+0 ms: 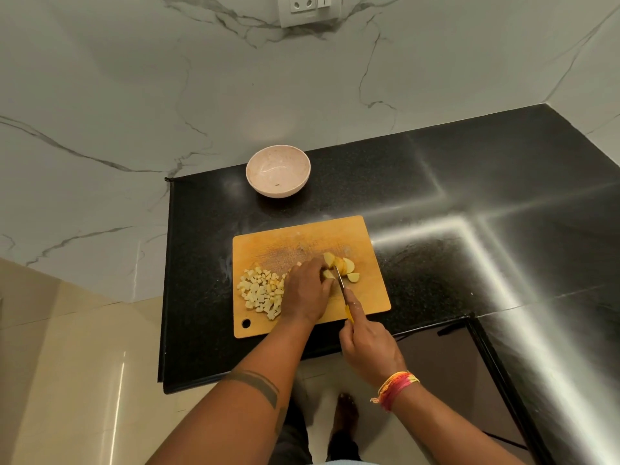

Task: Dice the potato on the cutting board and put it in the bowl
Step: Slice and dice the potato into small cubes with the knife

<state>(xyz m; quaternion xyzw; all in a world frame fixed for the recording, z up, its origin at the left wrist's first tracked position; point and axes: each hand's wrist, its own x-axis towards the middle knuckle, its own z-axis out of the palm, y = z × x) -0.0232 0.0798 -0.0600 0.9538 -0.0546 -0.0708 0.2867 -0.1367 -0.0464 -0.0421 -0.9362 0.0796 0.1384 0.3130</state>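
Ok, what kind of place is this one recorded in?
Most likely a home kitchen: a black stone counter against marble-look walls, a wall socket, and a cutting board with potato beside a bowl.

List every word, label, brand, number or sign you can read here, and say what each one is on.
None: no readable text anywhere.
Wall socket plate: holes and a switch, no lettering visible.
Bowl: plain apart from a small dark speck, no print.
Cutting board: only knife scratches.
Knife: no visible brand on blade or yellow handle.
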